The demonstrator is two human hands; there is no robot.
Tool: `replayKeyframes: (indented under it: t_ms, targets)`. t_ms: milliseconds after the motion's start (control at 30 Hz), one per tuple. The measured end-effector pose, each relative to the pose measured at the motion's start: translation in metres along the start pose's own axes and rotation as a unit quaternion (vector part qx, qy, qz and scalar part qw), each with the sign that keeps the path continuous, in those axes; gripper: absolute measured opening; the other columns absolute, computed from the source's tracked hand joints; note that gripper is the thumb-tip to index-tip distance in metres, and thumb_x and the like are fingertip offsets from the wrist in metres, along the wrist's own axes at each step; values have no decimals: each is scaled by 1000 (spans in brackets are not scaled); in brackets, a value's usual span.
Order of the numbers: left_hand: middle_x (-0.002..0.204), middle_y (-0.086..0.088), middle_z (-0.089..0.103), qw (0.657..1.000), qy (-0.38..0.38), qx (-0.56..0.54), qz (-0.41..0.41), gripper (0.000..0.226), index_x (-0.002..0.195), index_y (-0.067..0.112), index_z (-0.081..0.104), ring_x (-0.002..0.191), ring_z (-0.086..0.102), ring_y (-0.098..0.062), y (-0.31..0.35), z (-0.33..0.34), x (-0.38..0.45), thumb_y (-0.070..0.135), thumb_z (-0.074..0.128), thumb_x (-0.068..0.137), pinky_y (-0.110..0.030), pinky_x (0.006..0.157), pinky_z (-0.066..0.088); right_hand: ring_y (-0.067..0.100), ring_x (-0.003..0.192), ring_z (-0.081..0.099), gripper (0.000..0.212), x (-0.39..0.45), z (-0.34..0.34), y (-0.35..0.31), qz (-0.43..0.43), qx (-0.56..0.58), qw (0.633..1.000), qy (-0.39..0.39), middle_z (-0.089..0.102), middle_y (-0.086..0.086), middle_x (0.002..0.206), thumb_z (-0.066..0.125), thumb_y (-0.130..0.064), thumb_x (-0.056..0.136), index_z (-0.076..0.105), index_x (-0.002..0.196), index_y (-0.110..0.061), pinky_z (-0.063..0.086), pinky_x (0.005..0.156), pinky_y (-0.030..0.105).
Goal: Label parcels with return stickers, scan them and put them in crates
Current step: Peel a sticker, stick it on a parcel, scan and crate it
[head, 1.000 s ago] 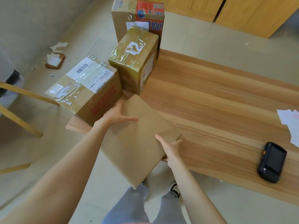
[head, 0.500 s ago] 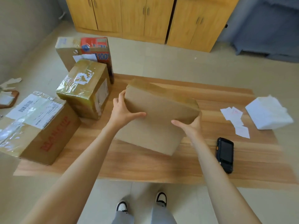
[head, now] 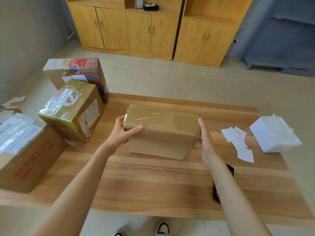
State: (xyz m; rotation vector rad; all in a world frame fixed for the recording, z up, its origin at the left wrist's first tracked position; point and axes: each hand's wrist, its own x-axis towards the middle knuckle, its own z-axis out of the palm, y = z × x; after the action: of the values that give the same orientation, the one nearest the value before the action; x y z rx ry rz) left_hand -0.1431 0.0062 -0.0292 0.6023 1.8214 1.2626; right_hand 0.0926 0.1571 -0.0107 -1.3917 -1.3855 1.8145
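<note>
Two hands [head: 121,133] [head: 205,143], one parcel [head: 162,132]

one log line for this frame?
box on table | left hand grips left end | right hand flat on right end | stickers unused

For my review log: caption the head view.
Both hands, left hand and right hand, steady a box on the table.

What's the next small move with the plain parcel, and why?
Probably let go and reach the right hand to a sticker slip: the plain parcel sits flat on the table, its taped top shows no label, left hand steadying it.
</note>
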Motion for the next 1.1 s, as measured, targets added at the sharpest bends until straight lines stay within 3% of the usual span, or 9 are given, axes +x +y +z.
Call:
replayKeyframes:
  t_ms: [100,233,333,400,467,533,633,833,1100]
  targets:
    - [131,4,47,994,-32,-65,-79,129,145,31,24,113,53,-19,16,-10,1,90,65,38,-42,73,54,20,104,56,56,15,-9,-12,91,80,992,22,59,-3,109,36,-75,84,60,111,-31,41,97,58]
    - [135,1,45,993,-22,-56,-100,94,144,36,32,120,48,-27,28,-8,2,89,42,68,-50,82,52,25,106,56,55,19,-6,-16,133,53,990,-8,61,0,109,41,-75,81,62,101,-28,41,96,59]
    - [127,3,54,992,14,-104,-74,68,128,37,51,119,52,-24,20,-4,0,81,42,77,-53,98,45,19,87,59,47,17,-4,-12,79,73,994,6,63,-3,92,49,-70,82,64,94,-26,50,80,39]
    - [122,1,60,986,24,-156,-46,58,113,37,62,116,56,-24,12,-1,-2,78,48,73,-51,100,45,15,76,55,38,15,-5,-6,42,102,994,27,60,-4,85,55,-60,85,59,86,-23,44,67,31]
    - [122,-1,58,988,29,-149,-16,50,112,34,60,110,57,-19,3,6,-4,65,58,72,-38,89,50,15,86,58,26,17,-5,9,13,87,996,32,63,-1,100,66,-45,85,57,96,-22,45,73,32]
    - [126,2,50,990,31,-139,3,56,123,37,53,102,57,-9,-9,14,-5,48,71,71,-25,76,48,16,102,59,42,16,-3,26,-8,77,997,26,57,0,121,72,-25,83,53,120,-26,49,86,34]
    - [137,14,42,990,4,-142,-2,95,140,46,39,117,52,-10,-31,17,-3,41,80,55,-31,91,49,17,118,53,73,13,-6,46,9,73,997,6,48,-6,129,73,-15,82,37,144,-28,45,101,40]
    - [114,27,54,990,-29,-128,-56,119,148,41,26,103,59,-3,-61,27,-10,39,79,41,-24,78,50,14,108,57,84,14,-17,77,59,54,997,-14,49,1,139,73,-9,81,28,150,-27,48,95,35]
    - [135,7,53,991,-39,-93,-86,105,150,39,21,107,60,-7,-85,35,-8,2,78,70,-13,64,52,19,120,51,85,18,-20,104,85,-21,996,-11,44,2,146,69,1,81,26,151,-24,44,98,33]
